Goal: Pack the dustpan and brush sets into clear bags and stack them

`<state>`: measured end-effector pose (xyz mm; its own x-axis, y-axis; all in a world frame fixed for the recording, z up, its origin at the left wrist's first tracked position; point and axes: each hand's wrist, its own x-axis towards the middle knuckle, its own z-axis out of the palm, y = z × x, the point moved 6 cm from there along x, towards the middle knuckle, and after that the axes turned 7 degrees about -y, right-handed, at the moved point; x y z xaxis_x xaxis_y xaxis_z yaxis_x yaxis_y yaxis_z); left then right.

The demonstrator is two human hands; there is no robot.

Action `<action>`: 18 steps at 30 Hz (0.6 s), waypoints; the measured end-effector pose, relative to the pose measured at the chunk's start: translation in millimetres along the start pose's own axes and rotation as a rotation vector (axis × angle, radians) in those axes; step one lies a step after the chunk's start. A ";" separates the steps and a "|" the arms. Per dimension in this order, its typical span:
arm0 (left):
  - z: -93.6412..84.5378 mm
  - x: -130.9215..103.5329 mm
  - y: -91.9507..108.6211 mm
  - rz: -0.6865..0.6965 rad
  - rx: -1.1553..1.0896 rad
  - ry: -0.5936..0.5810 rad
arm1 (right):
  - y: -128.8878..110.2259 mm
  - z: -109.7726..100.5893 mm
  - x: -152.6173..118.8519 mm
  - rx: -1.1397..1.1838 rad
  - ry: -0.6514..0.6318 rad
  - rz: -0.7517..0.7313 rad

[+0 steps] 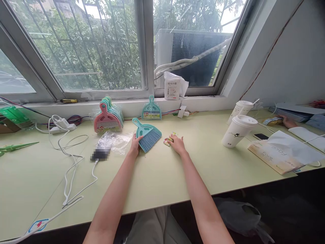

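Note:
A teal dustpan with a small blue-bristled brush [149, 138] lies tilted on the pale green table [157, 183]. My left hand [135, 144] grips its left edge, thumb on top. To the right, my right hand [177, 143] has its fingers on a small colourful printed card [168, 141]. Behind them, a packaged teal dustpan set [151, 110] leans upright against the sill. A row of similar sets, pink in front [106, 118] and teal behind, stands at the left. Crumpled clear plastic [118, 140] lies left of my left hand.
White cables [73, 162] and a power strip [62, 127] are at the left. Two white cups [238, 132] and a tissue pack [276, 154] stand on the right. Another person's hand [288, 121] shows at the far right. A wrapped package [172, 87] sits on the sill.

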<state>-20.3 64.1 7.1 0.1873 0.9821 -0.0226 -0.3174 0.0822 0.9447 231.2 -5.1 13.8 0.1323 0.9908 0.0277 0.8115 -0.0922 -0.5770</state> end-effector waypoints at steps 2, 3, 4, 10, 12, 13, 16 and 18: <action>2.8 -2.0 0.2 -0.012 0.005 -0.009 | 4.5 -5.2 1.4 0.068 0.056 0.040; 4.4 -2.8 -0.2 -0.020 0.006 -0.015 | 6.7 -9.4 1.9 0.129 0.101 0.075; 6.1 -3.5 -1.0 -0.029 0.006 -0.021 | 7.8 -14.2 2.0 0.206 0.157 0.109; 28.0 -7.6 -9.7 -0.084 -0.046 -0.128 | -42.6 -21.2 -9.0 0.464 0.399 -0.091; 37.9 -10.1 -8.2 -0.060 -0.101 -0.195 | -71.2 -4.2 -14.1 0.317 0.288 -0.203; 41.3 -11.5 -7.0 -0.048 -0.120 -0.216 | -82.4 6.2 -16.6 0.227 0.220 -0.234; 44.2 -15.1 -3.4 -0.024 -0.114 -0.211 | -97.7 31.0 -21.8 0.027 0.065 -0.237; 43.8 -16.2 -2.0 -0.008 -0.094 -0.207 | -97.6 37.2 -22.9 -0.030 0.028 -0.203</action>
<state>18.0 40.5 19.9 0.3735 0.9264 0.0472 -0.3984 0.1143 0.9101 127.8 -15.1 39.1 -0.0197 0.9863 0.1639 0.8396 0.1053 -0.5329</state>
